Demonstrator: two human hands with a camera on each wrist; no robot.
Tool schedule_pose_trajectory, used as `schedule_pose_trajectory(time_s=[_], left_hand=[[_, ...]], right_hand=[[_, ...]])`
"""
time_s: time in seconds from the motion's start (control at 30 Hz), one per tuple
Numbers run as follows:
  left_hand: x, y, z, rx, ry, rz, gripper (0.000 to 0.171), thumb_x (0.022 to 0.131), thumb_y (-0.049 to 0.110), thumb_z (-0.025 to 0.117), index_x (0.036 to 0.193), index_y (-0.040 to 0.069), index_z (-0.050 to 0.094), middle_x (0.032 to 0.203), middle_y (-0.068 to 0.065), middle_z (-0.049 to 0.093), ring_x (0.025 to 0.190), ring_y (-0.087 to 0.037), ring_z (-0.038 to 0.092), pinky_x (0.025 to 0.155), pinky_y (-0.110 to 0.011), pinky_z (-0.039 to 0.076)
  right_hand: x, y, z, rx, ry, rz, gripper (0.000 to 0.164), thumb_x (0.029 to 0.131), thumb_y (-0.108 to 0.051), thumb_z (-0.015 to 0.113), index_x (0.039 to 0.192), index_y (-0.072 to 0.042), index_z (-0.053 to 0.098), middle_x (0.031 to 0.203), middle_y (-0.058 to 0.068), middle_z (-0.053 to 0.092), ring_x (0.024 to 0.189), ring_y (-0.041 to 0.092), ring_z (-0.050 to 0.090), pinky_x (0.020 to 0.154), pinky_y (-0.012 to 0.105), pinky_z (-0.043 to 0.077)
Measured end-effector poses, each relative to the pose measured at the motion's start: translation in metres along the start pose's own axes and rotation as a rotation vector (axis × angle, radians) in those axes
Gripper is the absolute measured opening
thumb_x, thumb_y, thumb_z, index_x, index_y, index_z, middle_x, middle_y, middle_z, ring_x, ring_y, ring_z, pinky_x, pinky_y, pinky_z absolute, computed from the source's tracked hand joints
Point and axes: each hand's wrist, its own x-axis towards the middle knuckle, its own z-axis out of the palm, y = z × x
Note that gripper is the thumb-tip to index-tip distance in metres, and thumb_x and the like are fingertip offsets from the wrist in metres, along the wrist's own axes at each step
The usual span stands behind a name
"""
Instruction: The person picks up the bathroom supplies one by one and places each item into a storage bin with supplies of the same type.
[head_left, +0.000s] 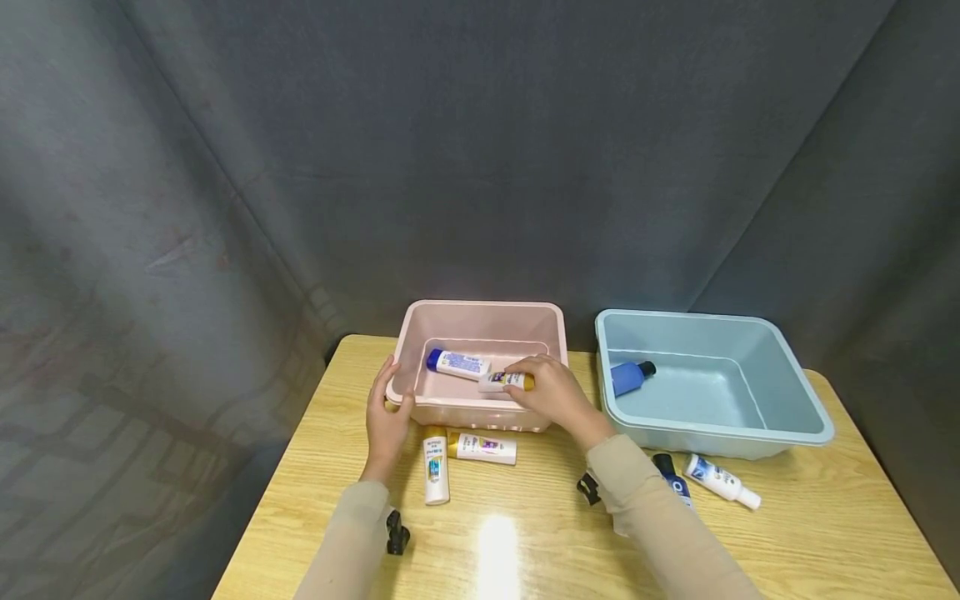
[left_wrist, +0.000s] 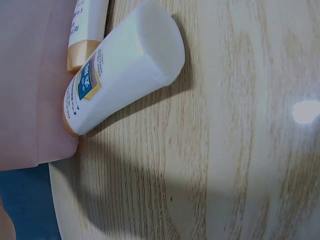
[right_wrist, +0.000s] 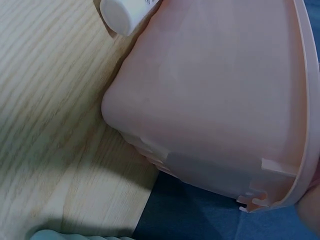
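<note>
My left hand (head_left: 386,425) holds the front left corner of the pink bin (head_left: 480,416), thumb at the front rim and fingers along the left side. Inside that bin, my right hand (head_left: 553,390) grips a white bottle with a yellow cap (head_left: 495,381), low over the floor. Beside it lies a white bottle with a blue cap (head_left: 463,365). In front of the bin are two white tubes with golden caps, one upright tube-wise to me (head_left: 436,468) and one lying crosswise (head_left: 486,448). The right wrist view shows mostly the bin's outer wall (right_wrist: 215,90).
A light blue bin (head_left: 720,433) stands at the right, holding a blue bottle with a black cap (head_left: 627,378). Before it lie a dark blue bottle (head_left: 677,487), partly behind my right sleeve, and a white bottle (head_left: 722,481). A grey curtain (head_left: 480,167) hangs behind the table.
</note>
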Motion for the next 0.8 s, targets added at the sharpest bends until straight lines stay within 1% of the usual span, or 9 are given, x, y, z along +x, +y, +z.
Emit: schedule_pose_trajectory(time_s=[0.1, 0.27, 0.37, 0.5, 0.6, 0.7, 0.73, 0.8], left_hand=[[-0.0001, 0.0008, 0.0003, 0.002, 0.0, 0.005, 0.045, 0.089, -0.01, 0.06, 0.134, -0.01, 0.053, 0.149, -0.021, 0.044, 0.141, -0.038, 0.035, 0.116, -0.052, 0.026], [-0.0004, 0.001, 0.0007, 0.004, 0.001, 0.01, 0.046, 0.088, -0.011, 0.059, 0.133, -0.01, 0.053, 0.149, -0.021, 0.044, 0.14, -0.038, 0.035, 0.116, -0.05, 0.026], [-0.0009, 0.0008, 0.0005, 0.0, 0.003, 0.001, 0.046, 0.088, -0.01, 0.059, 0.134, -0.009, 0.053, 0.15, -0.02, 0.044, 0.141, -0.037, 0.035, 0.116, -0.051, 0.026], [-0.0007, 0.0005, 0.0004, 0.0, 0.001, -0.007, 0.046, 0.089, -0.009, 0.059, 0.134, -0.009, 0.053, 0.15, -0.02, 0.044, 0.141, -0.037, 0.034, 0.116, -0.052, 0.025], [-0.0001, 0.0005, 0.0005, 0.003, 0.001, -0.005, 0.046, 0.088, -0.009, 0.059, 0.134, -0.009, 0.053, 0.15, -0.02, 0.044, 0.141, -0.037, 0.035, 0.116, -0.052, 0.025], [-0.0003, 0.0005, 0.0003, 0.0, 0.002, -0.004, 0.046, 0.089, -0.009, 0.06, 0.134, -0.009, 0.053, 0.15, -0.021, 0.043, 0.141, -0.037, 0.034, 0.116, -0.053, 0.025], [-0.0003, 0.0004, 0.0003, -0.002, 0.003, -0.005, 0.046, 0.089, -0.009, 0.06, 0.134, -0.009, 0.053, 0.15, -0.021, 0.043, 0.141, -0.038, 0.034, 0.116, -0.054, 0.025], [-0.0006, 0.0003, 0.0002, -0.004, 0.003, -0.007, 0.046, 0.089, -0.009, 0.059, 0.135, -0.008, 0.053, 0.15, -0.02, 0.043, 0.141, -0.037, 0.034, 0.116, -0.054, 0.025]], right_hand=[[0.0019, 0.0, -0.0005, -0.011, -0.018, 0.003, 0.03, 0.081, -0.025, 0.08, 0.108, -0.011, 0.076, 0.107, 0.006, 0.073, 0.105, 0.026, 0.064, 0.094, 0.043, 0.051], [0.0032, 0.0015, 0.0006, -0.023, -0.065, 0.049, 0.029, 0.083, -0.027, 0.079, 0.108, -0.012, 0.076, 0.109, 0.004, 0.073, 0.103, 0.023, 0.063, 0.092, 0.042, 0.051], [0.0036, 0.0008, 0.001, -0.031, -0.089, 0.075, 0.03, 0.084, -0.028, 0.078, 0.11, -0.013, 0.076, 0.11, 0.004, 0.072, 0.101, 0.022, 0.063, 0.09, 0.042, 0.051], [0.004, 0.0, 0.0011, -0.018, -0.074, 0.07, 0.027, 0.084, -0.025, 0.078, 0.108, -0.012, 0.076, 0.109, 0.005, 0.072, 0.103, 0.025, 0.064, 0.092, 0.043, 0.051], [0.0046, -0.0001, 0.0011, 0.033, -0.041, 0.074, 0.022, 0.086, -0.017, 0.076, 0.106, -0.009, 0.076, 0.104, 0.006, 0.072, 0.098, 0.025, 0.065, 0.087, 0.042, 0.053], [0.0054, 0.0005, 0.0017, 0.07, -0.021, 0.085, 0.019, 0.088, -0.01, 0.072, 0.106, -0.008, 0.076, 0.098, 0.005, 0.072, 0.088, 0.021, 0.065, 0.078, 0.037, 0.054], [0.0055, 0.0006, 0.0018, 0.078, -0.019, 0.089, 0.018, 0.088, -0.01, 0.071, 0.105, -0.008, 0.076, 0.096, 0.004, 0.071, 0.085, 0.019, 0.064, 0.076, 0.036, 0.054], [0.0053, 0.0008, 0.002, 0.079, -0.015, 0.088, 0.017, 0.089, -0.009, 0.071, 0.105, -0.008, 0.076, 0.096, 0.004, 0.071, 0.083, 0.018, 0.064, 0.075, 0.034, 0.054]])
